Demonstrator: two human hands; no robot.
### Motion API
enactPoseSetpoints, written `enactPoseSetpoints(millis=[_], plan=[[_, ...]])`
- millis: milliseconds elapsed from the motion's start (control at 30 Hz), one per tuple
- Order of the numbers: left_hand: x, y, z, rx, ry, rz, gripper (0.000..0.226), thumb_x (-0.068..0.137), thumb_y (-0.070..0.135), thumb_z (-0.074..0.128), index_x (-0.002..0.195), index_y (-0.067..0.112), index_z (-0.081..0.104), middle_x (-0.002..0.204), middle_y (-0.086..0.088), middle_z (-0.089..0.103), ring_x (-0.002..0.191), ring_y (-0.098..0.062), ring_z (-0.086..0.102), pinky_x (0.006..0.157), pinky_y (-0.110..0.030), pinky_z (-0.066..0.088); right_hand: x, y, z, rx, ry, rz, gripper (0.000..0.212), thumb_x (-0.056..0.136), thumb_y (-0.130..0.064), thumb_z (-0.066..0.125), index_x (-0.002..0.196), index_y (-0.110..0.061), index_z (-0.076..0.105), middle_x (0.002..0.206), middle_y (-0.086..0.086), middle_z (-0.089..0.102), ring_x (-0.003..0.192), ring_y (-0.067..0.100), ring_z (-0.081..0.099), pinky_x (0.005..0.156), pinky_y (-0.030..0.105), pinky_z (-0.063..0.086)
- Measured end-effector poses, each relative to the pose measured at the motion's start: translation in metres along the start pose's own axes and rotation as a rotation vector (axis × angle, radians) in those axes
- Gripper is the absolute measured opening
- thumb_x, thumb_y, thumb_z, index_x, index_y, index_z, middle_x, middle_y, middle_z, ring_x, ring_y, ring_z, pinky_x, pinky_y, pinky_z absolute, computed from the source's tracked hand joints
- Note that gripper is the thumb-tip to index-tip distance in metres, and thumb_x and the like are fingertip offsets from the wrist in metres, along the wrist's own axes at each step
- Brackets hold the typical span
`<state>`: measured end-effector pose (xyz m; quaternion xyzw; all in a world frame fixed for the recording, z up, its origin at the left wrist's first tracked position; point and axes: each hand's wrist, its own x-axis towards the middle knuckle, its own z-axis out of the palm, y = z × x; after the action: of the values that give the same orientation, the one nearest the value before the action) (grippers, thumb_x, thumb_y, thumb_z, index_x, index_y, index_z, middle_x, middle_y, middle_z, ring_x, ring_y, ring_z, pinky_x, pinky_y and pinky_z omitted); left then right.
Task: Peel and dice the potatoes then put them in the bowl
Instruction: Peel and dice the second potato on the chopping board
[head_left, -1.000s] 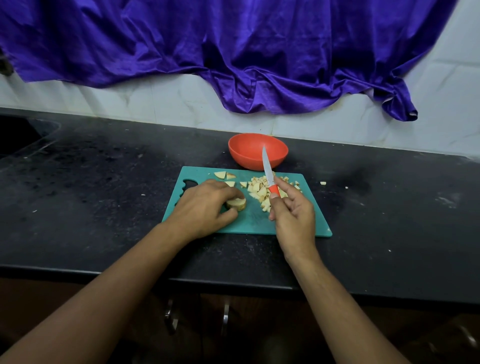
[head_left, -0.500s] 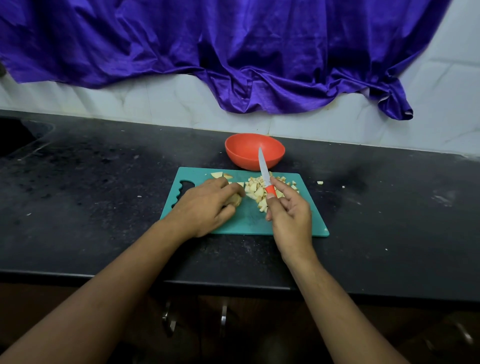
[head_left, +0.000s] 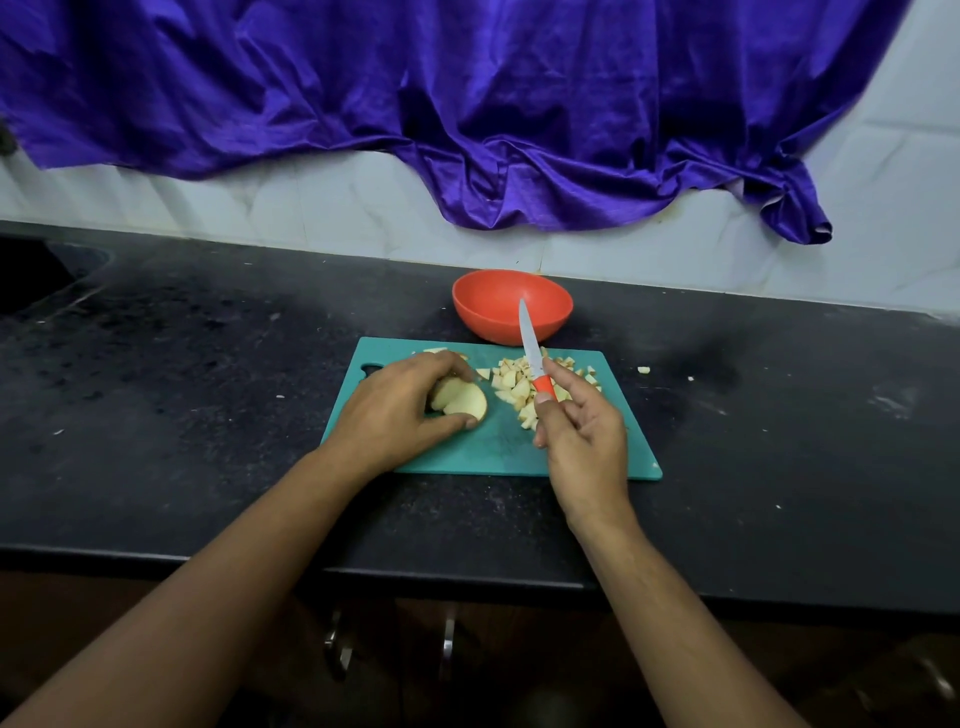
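My left hand (head_left: 395, 410) grips the sliced potato (head_left: 462, 400) on the left half of the cutting board (head_left: 493, 452). My right hand (head_left: 582, 436) holds the knife (head_left: 532, 343), tip raised, over the diced pile (head_left: 519, 384) mid-board. The bowl (head_left: 511, 306) sits just behind the board.

Bowl (head_left: 511, 306) just behind board (head_left: 493, 447); countertop (head_left: 779, 441) bare both sides.

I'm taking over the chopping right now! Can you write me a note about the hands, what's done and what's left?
Left hand holds potato slices on the teal cutting board. Right hand grips the knife, blade over the pile, tip toward the orange bowl.
Done: a pile of diced potato on the board; one stray bit on the counter.
Left: dice the held slices, then move everything into the bowl, which shows no potato.
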<state>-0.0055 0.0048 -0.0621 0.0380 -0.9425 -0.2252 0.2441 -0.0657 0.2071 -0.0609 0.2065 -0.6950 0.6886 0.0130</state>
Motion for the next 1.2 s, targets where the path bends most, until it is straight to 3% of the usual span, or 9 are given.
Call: enactPoseSetpoints(millis=[167,267,333,400,667,833,933,1067,1200], plan=[[0.002,0.002,0.000,0.004,0.035,-0.093,0.039,0.077,0.056,0.080,0.099,0.038,0.053,0.088,0.023,0.054,0.081,-0.006,0.052,0.065,-0.033,0.042,-0.001,-0.001,0.001,-0.022,-0.014,-0.002,0.039,0.102,-0.010,0.059,0.137,-0.027,0.065,0.058,-0.014,0.055,0.056,0.002,0.047,0.056,0.014,0.042],[0.002,-0.003,0.001,-0.012,0.047,-0.060,0.021,0.091,0.039,0.071,0.111,0.036,0.065,0.106,0.018,0.067,0.092,-0.010,0.061,0.078,-0.036,0.052,-0.003,-0.003,0.002,-0.052,-0.029,-0.007,0.039,0.103,-0.010,0.059,0.137,-0.027,0.064,0.061,-0.016,0.056,0.056,0.002,0.046,0.054,0.014,0.040],[0.003,-0.007,0.002,-0.032,0.058,-0.072,0.028,0.095,0.023,0.064,0.120,0.035,0.068,0.120,0.013,0.070,0.100,-0.010,0.063,0.088,-0.036,0.054,-0.004,-0.005,0.003,-0.062,-0.034,-0.008,0.039,0.103,-0.010,0.059,0.138,-0.026,0.063,0.064,-0.018,0.058,0.057,0.001,0.050,0.055,0.012,0.042],[0.005,-0.009,0.002,-0.043,0.087,-0.071,0.034,0.096,0.017,0.062,0.125,0.035,0.069,0.125,0.013,0.068,0.098,-0.007,0.062,0.086,-0.030,0.051,-0.004,-0.006,0.003,-0.053,-0.032,0.000,0.039,0.103,-0.010,0.059,0.139,-0.025,0.063,0.066,-0.019,0.060,0.059,-0.002,0.053,0.057,0.011,0.044],[0.028,-0.015,-0.007,-0.006,0.050,-0.048,0.035,0.086,0.020,0.078,0.119,0.032,0.070,0.108,0.017,0.068,0.085,-0.004,0.061,0.079,-0.031,0.053,-0.004,-0.007,0.003,-0.047,-0.028,0.022,0.039,0.103,-0.011,0.058,0.139,-0.026,0.063,0.061,-0.020,0.061,0.056,0.001,0.048,0.054,0.012,0.043],[0.042,-0.025,-0.008,0.036,0.022,-0.031,0.039,0.083,0.025,0.081,0.119,0.032,0.070,0.113,0.017,0.069,0.086,-0.004,0.061,0.078,-0.033,0.052,-0.004,-0.008,0.002,-0.034,-0.022,0.022,0.039,0.102,-0.010,0.059,0.138,-0.025,0.064,0.068,-0.017,0.062,0.058,0.000,0.051,0.057,0.012,0.046],[0.044,-0.033,-0.005,0.095,0.047,-0.013,0.042,0.083,0.035,0.081,0.122,0.034,0.068,0.121,0.016,0.064,0.092,-0.003,0.056,0.077,-0.028,0.045,-0.003,-0.008,0.002,-0.030,-0.019,0.027,0.039,0.102,-0.011,0.060,0.138,-0.026,0.064,0.070,-0.014,0.063,0.058,-0.001,0.051,0.056,0.012,0.046],[0.039,-0.033,-0.004,0.142,0.115,0.009,0.041,0.084,0.042,0.079,0.122,0.032,0.068,0.123,0.012,0.061,0.111,-0.011,0.052,0.084,-0.033,0.048,-0.003,-0.007,0.002,-0.024,-0.018,0.034,0.039,0.102,-0.010,0.059,0.137,-0.027,0.064,0.064,-0.017,0.061,0.057,0.001,0.049,0.055,0.012,0.045],[0.028,-0.015,-0.005,0.152,0.205,0.056,0.027,0.087,0.038,0.076,0.112,0.030,0.072,0.111,0.012,0.061,0.104,-0.011,0.051,0.075,-0.030,0.043,-0.002,-0.005,0.002,-0.011,-0.017,0.041,0.038,0.102,-0.010,0.059,0.136,-0.027,0.064,0.063,-0.014,0.060,0.058,0.005,0.048,0.056,0.015,0.044]])
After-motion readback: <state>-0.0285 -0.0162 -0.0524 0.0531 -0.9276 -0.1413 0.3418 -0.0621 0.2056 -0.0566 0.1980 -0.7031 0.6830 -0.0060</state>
